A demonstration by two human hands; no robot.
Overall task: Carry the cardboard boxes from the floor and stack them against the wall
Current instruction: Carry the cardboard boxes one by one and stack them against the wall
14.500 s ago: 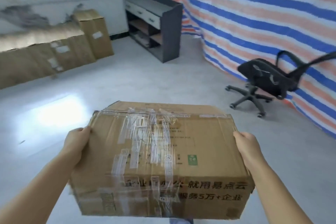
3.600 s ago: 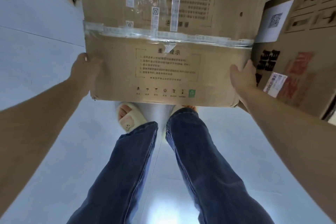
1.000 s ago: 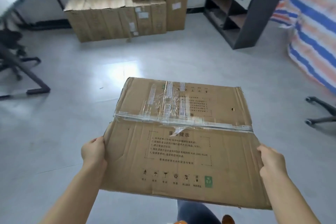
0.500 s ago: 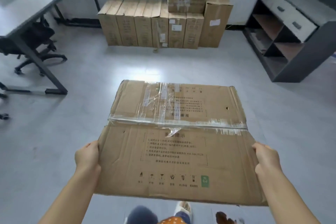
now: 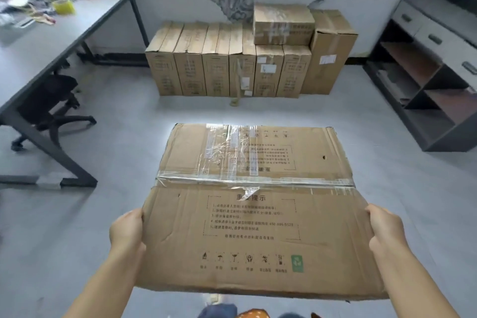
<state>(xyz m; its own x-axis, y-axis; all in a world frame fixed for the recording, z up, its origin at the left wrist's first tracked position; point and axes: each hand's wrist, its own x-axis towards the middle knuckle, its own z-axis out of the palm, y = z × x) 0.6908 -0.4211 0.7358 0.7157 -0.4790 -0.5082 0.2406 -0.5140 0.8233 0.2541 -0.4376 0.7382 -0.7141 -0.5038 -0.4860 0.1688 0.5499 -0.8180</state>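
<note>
While both hands grip box point(image 5: 254, 204) edges, bare floor point(image 5: 124, 121) ahead

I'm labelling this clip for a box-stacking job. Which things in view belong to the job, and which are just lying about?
Part of the job:
- carried box, gripped by the left hand and right hand
- row of boxes standing against the wall
- small box stacked on that row

Just lying about:
- desk with clutter
- office chair
- shelf unit
</note>
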